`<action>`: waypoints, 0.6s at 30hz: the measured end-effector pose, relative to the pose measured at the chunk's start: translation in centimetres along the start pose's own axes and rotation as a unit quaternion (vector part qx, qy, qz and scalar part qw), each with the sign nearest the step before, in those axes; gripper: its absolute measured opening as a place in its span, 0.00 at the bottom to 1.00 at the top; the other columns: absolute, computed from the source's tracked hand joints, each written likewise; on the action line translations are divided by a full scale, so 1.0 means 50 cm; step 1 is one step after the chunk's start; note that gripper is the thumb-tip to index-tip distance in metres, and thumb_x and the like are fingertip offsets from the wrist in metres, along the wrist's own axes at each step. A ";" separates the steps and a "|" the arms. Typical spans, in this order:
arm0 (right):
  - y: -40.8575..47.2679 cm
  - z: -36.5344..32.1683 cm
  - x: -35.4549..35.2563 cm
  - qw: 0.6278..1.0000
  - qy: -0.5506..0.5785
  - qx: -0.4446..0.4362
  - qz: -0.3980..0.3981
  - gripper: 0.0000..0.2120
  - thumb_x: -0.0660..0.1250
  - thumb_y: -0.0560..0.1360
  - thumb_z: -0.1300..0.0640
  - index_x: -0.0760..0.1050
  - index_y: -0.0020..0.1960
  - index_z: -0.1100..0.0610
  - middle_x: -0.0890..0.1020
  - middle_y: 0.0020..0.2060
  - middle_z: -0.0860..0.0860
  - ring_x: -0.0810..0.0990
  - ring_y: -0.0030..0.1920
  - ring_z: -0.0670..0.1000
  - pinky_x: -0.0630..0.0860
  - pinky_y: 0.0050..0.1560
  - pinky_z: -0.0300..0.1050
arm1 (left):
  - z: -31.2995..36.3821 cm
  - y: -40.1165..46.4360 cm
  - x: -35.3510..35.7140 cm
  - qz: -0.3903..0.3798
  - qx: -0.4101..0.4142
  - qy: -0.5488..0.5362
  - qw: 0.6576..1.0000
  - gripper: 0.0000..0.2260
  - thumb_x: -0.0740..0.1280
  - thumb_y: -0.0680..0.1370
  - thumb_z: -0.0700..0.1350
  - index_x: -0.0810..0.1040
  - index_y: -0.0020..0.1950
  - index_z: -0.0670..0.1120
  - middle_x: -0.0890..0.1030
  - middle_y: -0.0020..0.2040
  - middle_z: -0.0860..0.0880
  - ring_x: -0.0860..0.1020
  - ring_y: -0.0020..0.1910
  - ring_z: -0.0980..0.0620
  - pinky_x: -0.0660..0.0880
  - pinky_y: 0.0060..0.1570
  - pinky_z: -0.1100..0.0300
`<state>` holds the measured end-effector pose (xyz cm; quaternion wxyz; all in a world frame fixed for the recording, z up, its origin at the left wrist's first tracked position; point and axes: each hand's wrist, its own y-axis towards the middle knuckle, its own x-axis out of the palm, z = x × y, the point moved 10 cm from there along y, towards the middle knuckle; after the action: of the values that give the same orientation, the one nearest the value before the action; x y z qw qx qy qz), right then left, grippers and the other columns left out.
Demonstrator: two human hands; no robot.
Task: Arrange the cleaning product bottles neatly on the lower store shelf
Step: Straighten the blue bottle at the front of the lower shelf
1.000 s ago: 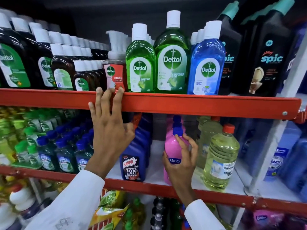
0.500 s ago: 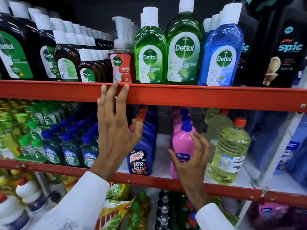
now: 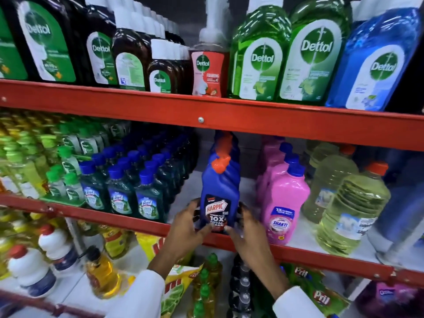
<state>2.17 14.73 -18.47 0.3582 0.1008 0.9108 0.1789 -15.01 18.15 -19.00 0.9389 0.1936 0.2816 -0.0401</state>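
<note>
A blue Harpic bottle (image 3: 219, 191) with an orange cap stands upright at the front of the lower shelf (image 3: 128, 222), heading a row of like bottles. My left hand (image 3: 188, 228) grips its lower left side and my right hand (image 3: 249, 228) its lower right side, fingers wrapped round the base. Just to the right stands a row of pink Shakti bottles (image 3: 283, 203) with blue caps. Pale yellow-green bottles (image 3: 351, 210) with orange caps stand further right. Dark green Lizol bottles (image 3: 119, 193) fill the left part of the same shelf.
The upper red shelf rail (image 3: 229, 115) hangs close above the Harpic caps, with Dettol bottles (image 3: 307, 53) on it. White shelf floor shows between the Lizol and Harpic rows. Below are white bottles (image 3: 29, 269), yellow bottles and green Pril pouches (image 3: 319, 292).
My left hand has come down off the upper rail and my right hand has left the pink bottle. Both now hold the front Harpic bottle. The view has moved closer.
</note>
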 end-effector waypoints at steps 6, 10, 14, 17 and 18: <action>0.017 0.018 0.015 0.999 -0.008 0.018 -0.029 0.26 0.73 0.73 0.54 0.71 0.68 0.55 0.85 0.55 0.53 0.84 0.55 0.52 0.80 0.56 0.46 | -0.010 0.009 0.003 -0.004 0.002 -0.020 1.000 0.28 0.74 0.70 0.51 0.75 0.68 0.47 0.86 0.57 0.51 0.85 0.55 0.51 0.85 0.54 0.50; 0.019 0.020 0.018 0.999 -0.010 0.021 -0.028 0.23 0.73 0.73 0.58 0.72 0.66 0.57 0.85 0.56 0.53 0.84 0.56 0.52 0.75 0.53 0.35 | -0.015 0.008 0.005 -0.001 0.000 -0.026 1.000 0.27 0.74 0.70 0.51 0.75 0.67 0.47 0.86 0.58 0.49 0.85 0.56 0.51 0.85 0.55 0.49; 0.021 0.022 0.017 0.999 -0.016 0.021 -0.027 0.23 0.72 0.74 0.59 0.72 0.67 0.57 0.85 0.56 0.54 0.84 0.56 0.52 0.70 0.48 0.29 | -0.024 0.012 0.012 -0.004 -0.004 -0.029 1.000 0.27 0.75 0.70 0.49 0.75 0.67 0.45 0.87 0.58 0.47 0.86 0.56 0.50 0.85 0.56 0.50; 0.019 0.018 0.017 0.999 -0.005 0.019 -0.028 0.25 0.72 0.74 0.59 0.70 0.69 0.56 0.84 0.57 0.53 0.83 0.57 0.52 0.74 0.54 0.33 | -0.029 0.016 0.016 0.001 -0.001 -0.010 1.000 0.25 0.79 0.73 0.43 0.75 0.68 0.44 0.87 0.59 0.47 0.85 0.56 0.52 0.81 0.55 0.66; 0.016 0.018 0.017 0.999 0.011 0.020 -0.029 0.26 0.72 0.74 0.60 0.69 0.70 0.55 0.84 0.58 0.52 0.83 0.58 0.51 0.77 0.58 0.39 | -0.027 0.015 0.016 0.002 0.000 -0.009 1.000 0.25 0.79 0.73 0.41 0.75 0.68 0.44 0.86 0.59 0.48 0.84 0.55 0.55 0.80 0.54 0.71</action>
<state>2.24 15.96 -19.30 0.3510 0.0790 0.9206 0.1517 -14.93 19.40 -20.22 0.9414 0.1941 0.2729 -0.0398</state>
